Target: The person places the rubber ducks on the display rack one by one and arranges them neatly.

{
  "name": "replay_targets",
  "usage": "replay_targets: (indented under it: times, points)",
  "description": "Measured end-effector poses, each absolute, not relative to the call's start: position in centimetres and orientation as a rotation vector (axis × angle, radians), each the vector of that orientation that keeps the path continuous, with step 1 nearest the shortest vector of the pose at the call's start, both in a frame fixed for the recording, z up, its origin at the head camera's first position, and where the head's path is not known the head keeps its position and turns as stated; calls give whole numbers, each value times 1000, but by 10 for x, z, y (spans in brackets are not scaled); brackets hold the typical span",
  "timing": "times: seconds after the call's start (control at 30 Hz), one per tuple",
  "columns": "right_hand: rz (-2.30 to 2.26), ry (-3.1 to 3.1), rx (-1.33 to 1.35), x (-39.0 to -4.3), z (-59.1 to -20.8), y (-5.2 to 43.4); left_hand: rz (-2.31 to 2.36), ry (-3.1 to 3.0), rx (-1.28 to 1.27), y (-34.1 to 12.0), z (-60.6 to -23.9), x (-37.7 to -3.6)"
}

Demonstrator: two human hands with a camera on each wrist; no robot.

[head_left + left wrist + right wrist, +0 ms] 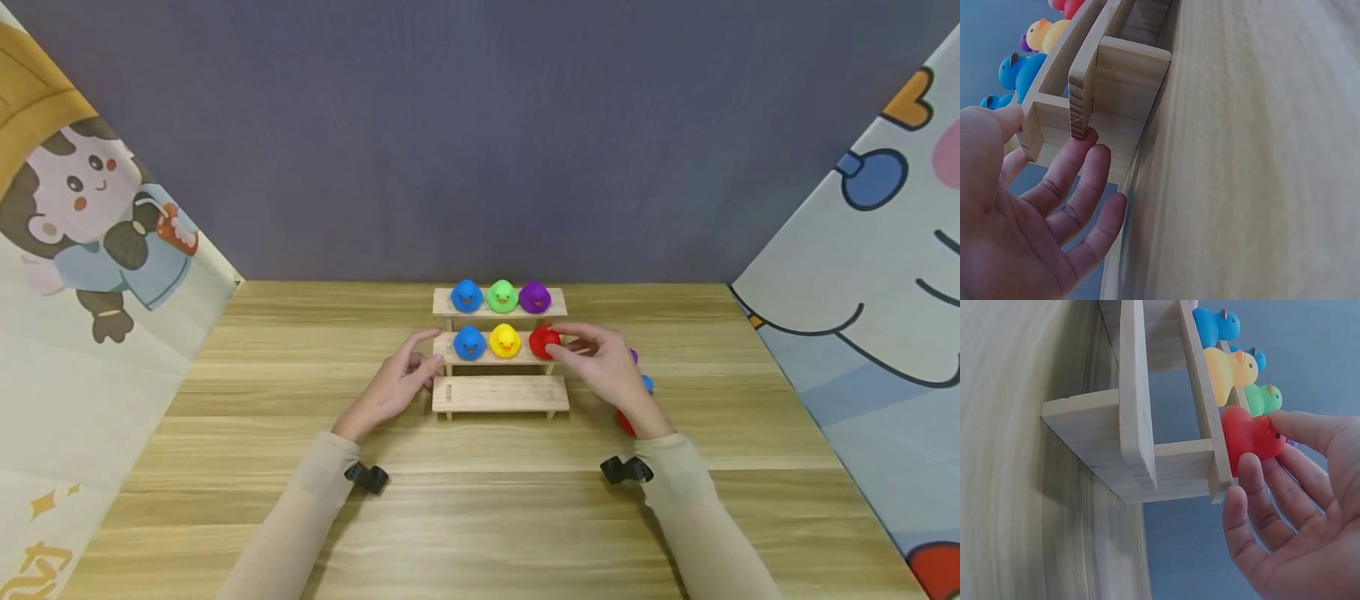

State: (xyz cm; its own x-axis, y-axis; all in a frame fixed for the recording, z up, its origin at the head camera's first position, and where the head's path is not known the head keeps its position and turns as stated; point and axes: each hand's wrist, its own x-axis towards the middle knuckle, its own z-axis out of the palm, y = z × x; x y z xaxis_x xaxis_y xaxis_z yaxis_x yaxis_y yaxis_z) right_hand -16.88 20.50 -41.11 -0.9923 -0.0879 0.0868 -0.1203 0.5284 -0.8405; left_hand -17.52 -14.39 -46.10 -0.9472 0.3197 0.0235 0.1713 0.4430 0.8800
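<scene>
Right hand (pixel 609 367) pinches a red duck (pixel 543 341) between thumb and fingers at the right end of the middle step (pixel 487 360) of a wooden stand (pixel 517 393); the duck's base appears to meet the board. Left hand (pixel 396 385) is at the stand's left end, its fingers spread and loosely bent, with a fingertip touching the end of the near step (pixel 1079 103) and the thumb by the end of the middle one; it has hold of no duck.

Left of the red duck on the middle step sit a yellow duck (pixel 505 341) and, at the left end, a blue duck (pixel 470 342). On the far step (pixel 558 305) stand, left to right, another blue duck (pixel 467 296), a green duck (pixel 502 296) and a purple duck (pixel 535 297).

Just right of the stand, partly hidden by the right hand and wrist, are a purple thing (pixel 634 356), a blue thing (pixel 648 383) and a red thing (pixel 626 423). Small black devices (pixel 367 478) are on both wrists, over pale sleeves (pixel 300 508). Beneath lies a wood-grain table (pixel 495 533); a dark wall (pixel 480 142) rises at its far edge, with cartoon panels to left (pixel 90 208) and right (pixel 885 275).
</scene>
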Motion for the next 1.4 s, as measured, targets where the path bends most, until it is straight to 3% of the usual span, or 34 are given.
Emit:
replay_targets:
  times: [1.4]
  points:
    - [1489, -2693, 258, -174, -413, 191, 1506, 2562, 420, -143, -459, -173]
